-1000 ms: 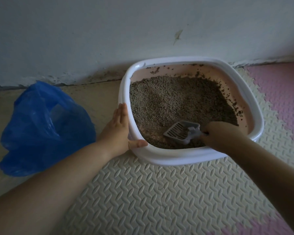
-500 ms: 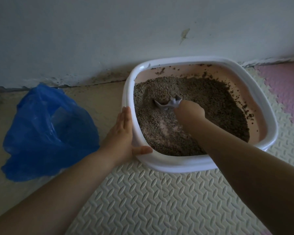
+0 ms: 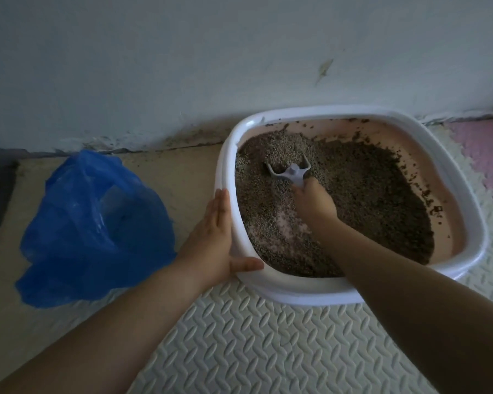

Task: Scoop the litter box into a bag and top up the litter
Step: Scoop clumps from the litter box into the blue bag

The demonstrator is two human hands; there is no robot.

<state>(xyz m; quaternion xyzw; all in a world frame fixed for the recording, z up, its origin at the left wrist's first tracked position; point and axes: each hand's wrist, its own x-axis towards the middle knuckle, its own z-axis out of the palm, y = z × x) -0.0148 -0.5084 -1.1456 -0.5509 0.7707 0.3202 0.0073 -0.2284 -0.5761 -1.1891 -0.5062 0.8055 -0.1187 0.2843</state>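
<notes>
- Here's the litter box (image 3: 296, 291), white rim and pink inner walls, sitting on the floor close to the wall (image 3: 182, 66), its near part on a cream patterned foam mat (image 3: 254, 351).
- The left hand (image 3: 211, 240) lies flat against the box's outer left side. The fingers are straight and together, pointing away from the person, and the thumb is stretched across the near-left corner of the rim. It grips nothing and simply presses on the box.
- The right hand (image 3: 315, 201) is down inside the box, fingers wrapped round the handle of the grey scoop (image 3: 289, 172).
- The scoop's head is dug into the litter (image 3: 367, 200) at the far-left part of the box. Only its back edge, two raised corners and the handle stub show above the grains.
- The litter is heaped toward the far and right sides, and specks cling to the pink wall on the right.
- Just near of the right hand, a thin patch of bare pink bottom (image 3: 285, 223) shows through.
- The blue plastic bag (image 3: 91, 228) lies crumpled on the floor to the left of the box, near the left hand but apart from it, its mouth slack.
- A pink mat tile (image 3: 484, 155) peeks in at the far right.
</notes>
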